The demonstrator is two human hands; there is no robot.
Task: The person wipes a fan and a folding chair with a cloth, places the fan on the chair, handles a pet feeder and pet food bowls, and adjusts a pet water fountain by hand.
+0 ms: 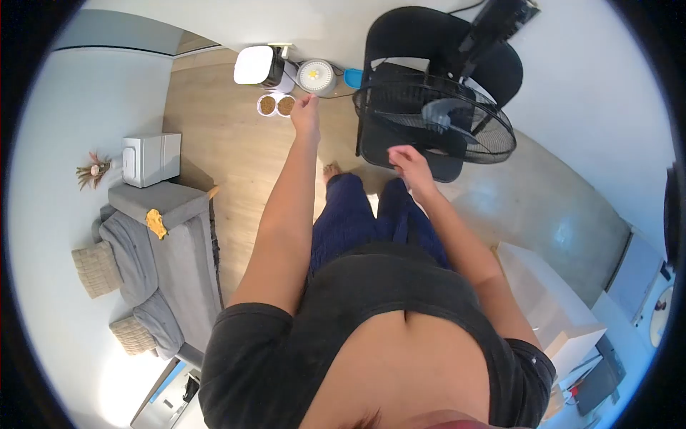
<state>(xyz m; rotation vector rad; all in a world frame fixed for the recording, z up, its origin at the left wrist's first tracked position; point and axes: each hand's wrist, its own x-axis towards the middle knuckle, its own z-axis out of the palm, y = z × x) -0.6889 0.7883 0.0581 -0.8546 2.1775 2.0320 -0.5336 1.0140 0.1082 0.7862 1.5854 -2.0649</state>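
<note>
My left hand (306, 113) is stretched forward with its fingers pressed together. Anything between them is too small to make out. In the view it lies beside a white double pet bowl (276, 95) with brown kibble in both sides, and just below a round grey pet fountain (316, 76) with a yellow flower-shaped centre. My right hand (411, 168) hangs in front of a black pedestal fan (436, 118) and a black chair (375, 143). Its fingers are loosely bent and partly apart, with nothing visible in them.
A white-and-black pet feeder (256, 66) and a blue tray (353, 78) stand along the wall, with cords running near them. On the left is a grey sofa (182, 264) with a yellow cloth (156, 224). A white cabinet (550, 300) stands at right.
</note>
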